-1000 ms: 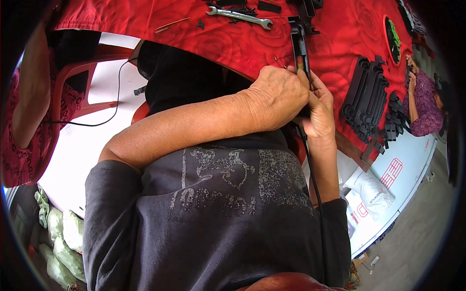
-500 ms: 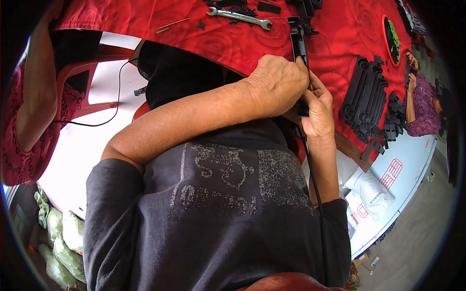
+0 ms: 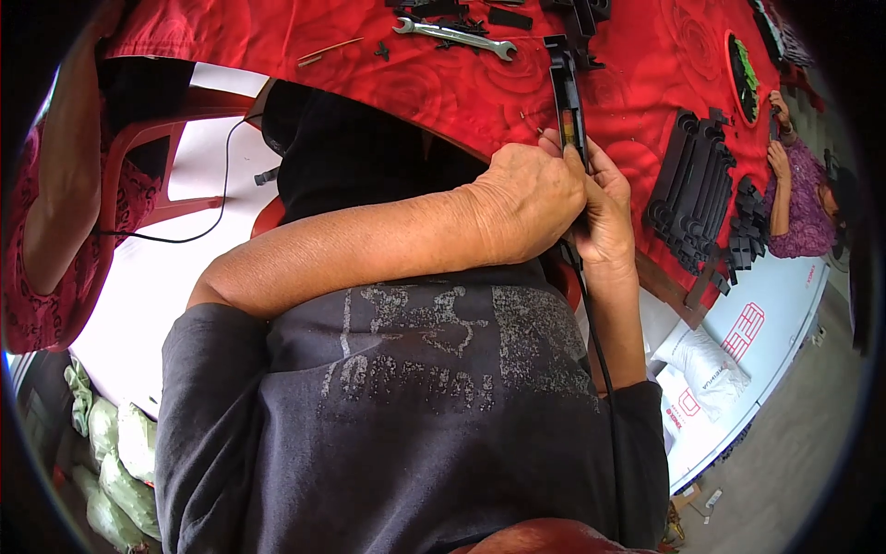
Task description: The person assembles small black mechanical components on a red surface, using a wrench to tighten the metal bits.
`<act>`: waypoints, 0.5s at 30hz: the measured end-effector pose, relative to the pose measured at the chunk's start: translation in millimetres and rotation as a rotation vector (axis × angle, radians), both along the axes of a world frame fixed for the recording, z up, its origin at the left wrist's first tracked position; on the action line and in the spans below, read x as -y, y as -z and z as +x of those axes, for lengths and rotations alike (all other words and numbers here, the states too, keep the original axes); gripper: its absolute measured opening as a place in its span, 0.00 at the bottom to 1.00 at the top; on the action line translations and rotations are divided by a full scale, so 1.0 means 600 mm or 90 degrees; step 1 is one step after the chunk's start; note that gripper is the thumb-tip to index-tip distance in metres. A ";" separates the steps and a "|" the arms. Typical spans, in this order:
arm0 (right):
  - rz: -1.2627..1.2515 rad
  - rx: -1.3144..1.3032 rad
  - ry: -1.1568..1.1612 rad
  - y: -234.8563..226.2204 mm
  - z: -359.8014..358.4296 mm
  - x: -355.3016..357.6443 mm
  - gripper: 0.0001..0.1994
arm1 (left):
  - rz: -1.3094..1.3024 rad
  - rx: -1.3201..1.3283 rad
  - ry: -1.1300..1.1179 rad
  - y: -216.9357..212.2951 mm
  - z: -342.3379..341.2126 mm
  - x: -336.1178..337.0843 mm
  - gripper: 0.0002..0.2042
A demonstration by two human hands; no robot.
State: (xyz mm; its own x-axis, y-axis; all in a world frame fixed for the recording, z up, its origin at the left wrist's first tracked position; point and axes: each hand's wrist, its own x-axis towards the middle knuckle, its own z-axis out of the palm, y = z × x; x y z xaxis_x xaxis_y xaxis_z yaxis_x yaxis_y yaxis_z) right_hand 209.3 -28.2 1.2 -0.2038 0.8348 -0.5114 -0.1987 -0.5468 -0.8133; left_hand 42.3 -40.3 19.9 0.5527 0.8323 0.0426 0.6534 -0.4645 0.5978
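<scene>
A long, narrow black plastic part (image 3: pixel 565 88) with a hollow channel points away from me over the red cloth. Inside the channel, a small yellowish strip (image 3: pixel 568 127) shows just above my fingers. My left hand (image 3: pixel 531 198) is closed, knuckles up, its thumb pressed against the near part of the channel. From the right side, my right hand (image 3: pixel 609 208) wraps the same part, fingers behind it and thumb in front. The part's near end is hidden by both hands. A black cable (image 3: pixel 595 342) hangs below them.
On the red tablecloth (image 3: pixel 434 92) lie a double open-ended wrench (image 3: pixel 457 39), thin sticks (image 3: pixel 330 52) and small black pieces. Long black parts (image 3: pixel 690 180) are stacked at right, near a round tray (image 3: pixel 744 78). One person (image 3: pixel 803 198) sits far right, another (image 3: pixel 65 185) at left.
My left hand has slid down the black part toward me, uncovering the yellowish strip in the channel. My right hand keeps nearly the same place.
</scene>
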 end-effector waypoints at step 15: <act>0.027 0.045 -0.002 -0.004 -0.007 -0.001 0.25 | 0.032 0.018 -0.055 0.022 0.000 -0.017 0.25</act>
State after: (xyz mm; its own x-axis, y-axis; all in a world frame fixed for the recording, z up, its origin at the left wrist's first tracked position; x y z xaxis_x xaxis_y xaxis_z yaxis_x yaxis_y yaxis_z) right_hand 205.3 -27.8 3.5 -0.1709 0.8554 -0.4890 -0.1377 -0.5122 -0.8477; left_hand 42.1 -30.3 6.6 0.4769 0.8732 0.1001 0.6755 -0.4370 0.5939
